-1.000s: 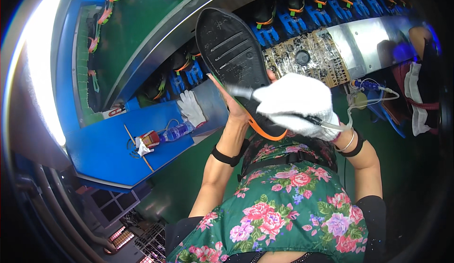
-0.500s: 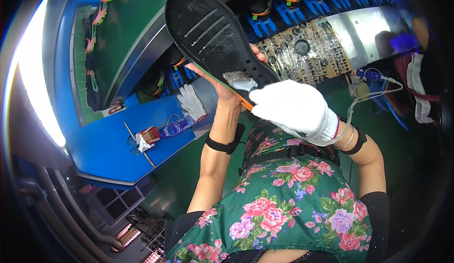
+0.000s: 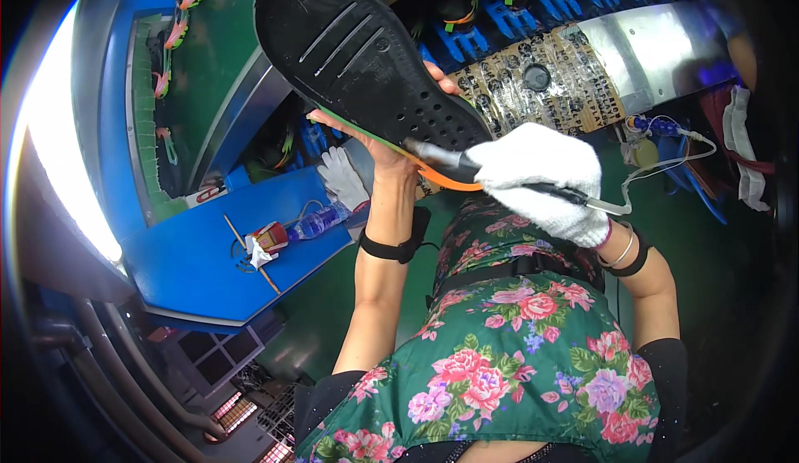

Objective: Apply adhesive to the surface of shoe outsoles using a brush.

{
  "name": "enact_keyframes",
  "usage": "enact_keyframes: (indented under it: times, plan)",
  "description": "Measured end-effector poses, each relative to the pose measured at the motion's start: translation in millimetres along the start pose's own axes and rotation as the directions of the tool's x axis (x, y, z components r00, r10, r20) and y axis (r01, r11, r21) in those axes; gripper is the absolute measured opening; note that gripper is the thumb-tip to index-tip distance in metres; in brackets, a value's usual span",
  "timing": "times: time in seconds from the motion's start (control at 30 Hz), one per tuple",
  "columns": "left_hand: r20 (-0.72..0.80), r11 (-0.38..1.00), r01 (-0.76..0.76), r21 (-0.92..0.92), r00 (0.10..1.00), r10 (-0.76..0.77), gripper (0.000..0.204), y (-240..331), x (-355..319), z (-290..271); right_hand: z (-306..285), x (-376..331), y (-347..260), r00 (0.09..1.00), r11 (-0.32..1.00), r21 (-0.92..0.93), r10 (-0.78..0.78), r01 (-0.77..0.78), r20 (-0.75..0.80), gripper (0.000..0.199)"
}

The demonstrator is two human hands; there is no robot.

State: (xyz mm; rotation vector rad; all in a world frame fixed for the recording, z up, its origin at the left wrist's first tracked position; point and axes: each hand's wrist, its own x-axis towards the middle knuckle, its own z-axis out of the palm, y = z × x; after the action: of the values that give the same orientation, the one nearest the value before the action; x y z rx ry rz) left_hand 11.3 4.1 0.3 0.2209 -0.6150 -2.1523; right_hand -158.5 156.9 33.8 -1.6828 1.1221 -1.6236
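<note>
A black shoe sole (image 3: 349, 59) with grooves, small round holes and an orange-green edge is held up before me. My bare left hand (image 3: 384, 148) grips it from beneath, thumb along the near edge and fingertips showing at the far edge. In a white knit glove, my right hand (image 3: 537, 171) is closed around a brush (image 3: 441, 156). The bristle end lies at the sole's near edge, beside the holes. From the brush's back end a thin clear tube (image 3: 666, 165) runs to the right.
On the blue table (image 3: 200, 271) at left are a plastic bottle (image 3: 316, 223), a red box (image 3: 270, 238), a stick and a white glove (image 3: 341, 178). Shoes on blue holders (image 3: 512, 17) line the far side. A cardboard-covered ledge (image 3: 549, 88) lies behind my right hand.
The sole has shifted slightly left. My right hand has turned, and the brush has moved from the sole's inner surface to its near edge, showing more of its handle.
</note>
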Motion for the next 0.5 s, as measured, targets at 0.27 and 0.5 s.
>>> enact_keyframes:
  times: [0.27, 0.5]
  plan:
    - [0.082, 0.997, -0.012, 0.075, 0.997, 0.006, 0.14, 7.5, 6.1, 0.6, 1.5, -4.0, -2.7, 0.999, 0.997, 0.06, 0.051, -0.051, -0.006, 0.021]
    - [0.234, 0.997, 0.022, 0.073, 0.972, -0.038, 0.138, 13.1, 14.6, -2.7, -0.9, -7.1, -5.5, 1.0, 0.999, -0.022, 0.026, -0.026, 0.009, 0.021]
